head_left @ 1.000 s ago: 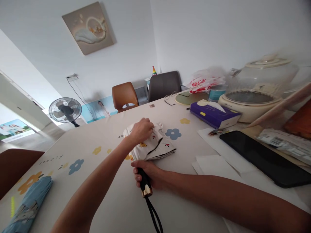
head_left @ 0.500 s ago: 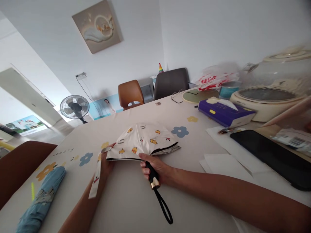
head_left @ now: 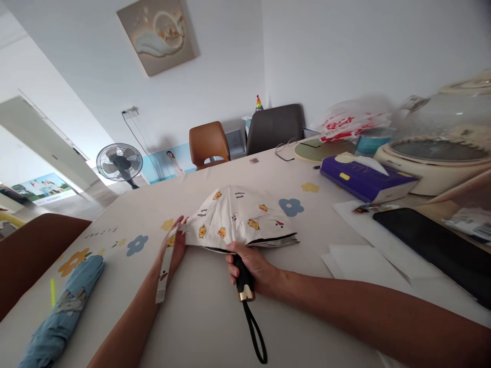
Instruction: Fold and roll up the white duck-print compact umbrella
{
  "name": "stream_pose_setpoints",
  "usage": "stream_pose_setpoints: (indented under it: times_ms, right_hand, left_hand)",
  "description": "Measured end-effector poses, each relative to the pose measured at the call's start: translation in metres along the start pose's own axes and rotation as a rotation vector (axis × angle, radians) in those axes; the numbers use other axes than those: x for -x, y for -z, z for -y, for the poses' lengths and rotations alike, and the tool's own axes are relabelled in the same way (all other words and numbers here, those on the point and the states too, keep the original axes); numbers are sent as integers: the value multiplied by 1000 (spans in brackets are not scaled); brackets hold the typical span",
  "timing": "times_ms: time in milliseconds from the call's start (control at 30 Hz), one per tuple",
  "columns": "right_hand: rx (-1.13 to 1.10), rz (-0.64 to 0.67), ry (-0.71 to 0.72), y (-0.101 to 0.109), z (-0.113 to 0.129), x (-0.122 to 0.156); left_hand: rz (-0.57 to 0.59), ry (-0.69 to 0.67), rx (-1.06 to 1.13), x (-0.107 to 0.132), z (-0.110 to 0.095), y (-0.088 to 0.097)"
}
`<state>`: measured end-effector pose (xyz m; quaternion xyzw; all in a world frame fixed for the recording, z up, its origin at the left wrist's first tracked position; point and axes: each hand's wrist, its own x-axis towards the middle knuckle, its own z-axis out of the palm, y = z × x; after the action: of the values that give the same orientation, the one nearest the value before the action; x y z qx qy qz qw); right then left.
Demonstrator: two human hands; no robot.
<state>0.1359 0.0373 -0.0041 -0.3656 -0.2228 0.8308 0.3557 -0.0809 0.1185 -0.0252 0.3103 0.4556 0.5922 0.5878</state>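
A white folding umbrella [head_left: 245,212] with yellow duck prints is partly folded, its canopy bunched loosely above the table. My right hand [head_left: 256,267] is wrapped round its black handle [head_left: 244,278], the thumb up against the canopy's lower edge. A black wrist loop [head_left: 256,332] dangles from the gold-trimmed handle end. At the canopy's left edge, my left hand [head_left: 175,251] has its fingers stretched out, touching the fabric. The white closing strap [head_left: 164,276] hangs loose across that hand and wrist. Part of the left fingers is hidden behind the strap and fabric.
A folded blue umbrella [head_left: 63,317] lies at the left of the table [head_left: 207,327]. To the right are a purple tissue box [head_left: 364,179], a black phone [head_left: 429,250], white papers [head_left: 360,266] and a glass-lidded pot [head_left: 433,158]. Eyeglasses [head_left: 284,152] rest farther back.
The canopy is lifted and tilted a little, its left edge higher. My left hand has turned and its fingers have straightened. The right hand keeps its hold on the handle. The view has shifted slightly.
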Motion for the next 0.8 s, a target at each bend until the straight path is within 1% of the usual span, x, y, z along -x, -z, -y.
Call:
stream_pose_setpoints:
  times_ms: [67,100,167,267,333,433,500,567,667,733,800]
  right_hand:
    - [-14,-14,26,1,1,-1]
    - [-15,-9,16,1,2,-1]
    - [-2,9,-38,3,5,-1]
    - [29,25,-96,4,9,0]
    - [36,29,-95,4,9,1]
    - [30,18,-85,3,8,0]
    - [29,6,-91,3,7,0]
    - [30,3,-103,3,7,-1]
    - [20,15,-102,3,7,-1]
    - [16,22,-95,3,7,-1]
    - [14,27,-98,3,8,-1]
  left_hand:
    - [14,80,84,4,-5,-1]
    - [25,132,107,6,-7,-2]
    - [50,188,58,10,-9,-4]
    - [69,126,-137,14,-8,-4]
    - [48,73,-259,14,-7,-3]
    - [13,54,-420,15,-12,0]
    - [-21,33,-598,16,-16,-1]
    - [-81,-53,-814,17,-18,-4]
    - [-127,-305,-1073,13,-13,-15]
    - [-112,-446,-1157,7,-7,-25]
    - [-74,-499,-1162,-2,-2,-37]
